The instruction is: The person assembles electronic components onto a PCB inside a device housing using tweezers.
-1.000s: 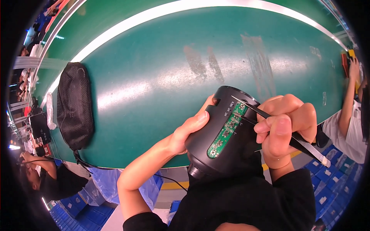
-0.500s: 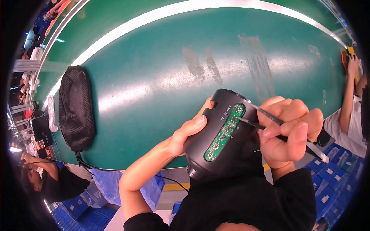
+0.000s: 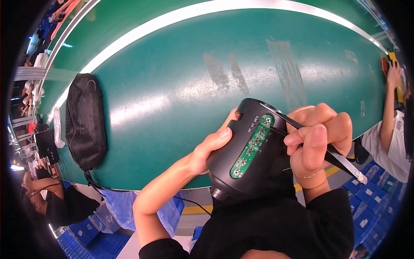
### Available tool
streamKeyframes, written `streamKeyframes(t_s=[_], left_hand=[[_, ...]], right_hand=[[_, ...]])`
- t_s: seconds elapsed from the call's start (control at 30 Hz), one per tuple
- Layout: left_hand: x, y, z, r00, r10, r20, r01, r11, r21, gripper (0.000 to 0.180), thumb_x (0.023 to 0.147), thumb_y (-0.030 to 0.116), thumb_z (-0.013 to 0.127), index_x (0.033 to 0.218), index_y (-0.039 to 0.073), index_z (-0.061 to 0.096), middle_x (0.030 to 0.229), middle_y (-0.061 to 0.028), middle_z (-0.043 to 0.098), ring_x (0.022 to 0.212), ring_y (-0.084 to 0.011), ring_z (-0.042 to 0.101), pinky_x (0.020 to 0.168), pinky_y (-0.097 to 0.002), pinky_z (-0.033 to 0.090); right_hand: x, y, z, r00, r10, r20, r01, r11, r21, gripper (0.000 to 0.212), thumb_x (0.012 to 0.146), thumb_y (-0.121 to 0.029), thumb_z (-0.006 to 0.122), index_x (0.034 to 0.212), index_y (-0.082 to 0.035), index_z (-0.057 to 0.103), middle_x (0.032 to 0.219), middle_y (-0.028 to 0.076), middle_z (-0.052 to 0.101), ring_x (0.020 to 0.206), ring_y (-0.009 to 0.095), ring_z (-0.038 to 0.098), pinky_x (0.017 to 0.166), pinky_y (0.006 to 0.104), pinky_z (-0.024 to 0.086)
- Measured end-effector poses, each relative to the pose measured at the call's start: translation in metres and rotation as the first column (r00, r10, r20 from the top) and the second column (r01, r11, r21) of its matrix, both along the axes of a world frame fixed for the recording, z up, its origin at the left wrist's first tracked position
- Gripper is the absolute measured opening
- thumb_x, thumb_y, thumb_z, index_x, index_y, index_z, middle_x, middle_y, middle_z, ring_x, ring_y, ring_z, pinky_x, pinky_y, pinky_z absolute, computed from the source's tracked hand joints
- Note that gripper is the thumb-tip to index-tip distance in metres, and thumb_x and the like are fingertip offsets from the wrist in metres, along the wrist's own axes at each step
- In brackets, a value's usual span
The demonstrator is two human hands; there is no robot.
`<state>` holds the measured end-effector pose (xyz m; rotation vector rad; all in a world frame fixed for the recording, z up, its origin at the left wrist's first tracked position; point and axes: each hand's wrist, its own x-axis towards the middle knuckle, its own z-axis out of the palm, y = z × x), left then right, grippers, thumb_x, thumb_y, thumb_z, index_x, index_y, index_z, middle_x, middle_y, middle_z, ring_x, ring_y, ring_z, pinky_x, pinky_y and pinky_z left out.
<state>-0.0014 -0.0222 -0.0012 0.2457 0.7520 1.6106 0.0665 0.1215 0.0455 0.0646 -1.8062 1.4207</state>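
Observation:
My left hand (image 3: 211, 146) is wrapped round a black cylindrical housing (image 3: 224, 156), thumb on its near side and fingers hidden behind it. The housing is tilted, its wide end up and away from me, its narrow neck toward my body. A long slot in its side shows a green circuit board (image 3: 250, 149) with several small square switches in a row. In my right hand (image 3: 319, 140) is a pair of dark tweezers (image 3: 345, 163), pinched between thumb and fingers. One tip reaches the board near its upper end; the other passes by the housing's rim.
A black mesh pouch (image 3: 86, 123) with a cord lies at the left of the green table (image 3: 172, 56). A white strip (image 3: 207, 7) crosses the far side. Blue bins (image 3: 373, 190) stand at lower right. Other people work at both sides.
My right hand has turned and the tweezers have swung with it, their back end now lower and further right. Their tip sits higher along the board. My left hand and the housing have barely moved.

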Motion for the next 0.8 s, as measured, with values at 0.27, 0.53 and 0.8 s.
streamKeyframes(t_s=[0.27,0.53,0.8], left_hand=[[-0.005,-0.006,0.002,0.998,-0.042,0.04,0.041,0.999,0.019,0.062,0.081,0.042,0.037,0.128,0.009,0.015,0.124,-0.0132,0.034,0.111,-0.0199,0.04,0.092,-0.0317,0.033],[-0.002,-0.001,-0.006,0.94,-0.099,0.328,0.117,0.992,-0.038,0.088,0.069,0.056,0.047,0.13,0.003,0.013,0.125,-0.023,0.03,0.107,-0.0354,0.043,0.083,-0.0429,0.042],[-0.007,-0.004,-0.014,0.908,-0.055,0.416,0.07,0.997,-0.02,0.093,0.067,0.056,0.053,0.131,0.005,0.009,0.118,-0.0293,0.034,0.102,-0.0455,0.043,0.067,-0.0488,0.05]], right_hand=[[-0.001,0.007,-0.001,0.995,0.033,0.089,-0.045,0.99,0.133,0.021,0.08,-0.008,0.046,0.065,-0.005,0.031,0.051,0.007,0.043,0.034,0.007,0.037,0.031,0.0202,0.032],[0.005,0.011,0.004,0.999,0.015,-0.045,-0.027,0.956,-0.291,0.019,0.083,-0.012,0.033,0.066,-0.006,0.026,0.046,0.004,0.033,0.028,0.009,0.02,0.03,0.0219,0.02],[-0.027,0.092,-0.02,0.976,0.205,0.076,-0.116,0.778,-0.617,0.023,0.082,-0.015,0.048,0.063,-0.006,0.039,0.048,0.003,0.043,0.032,0.005,0.029,0.033,0.0188,0.028]])
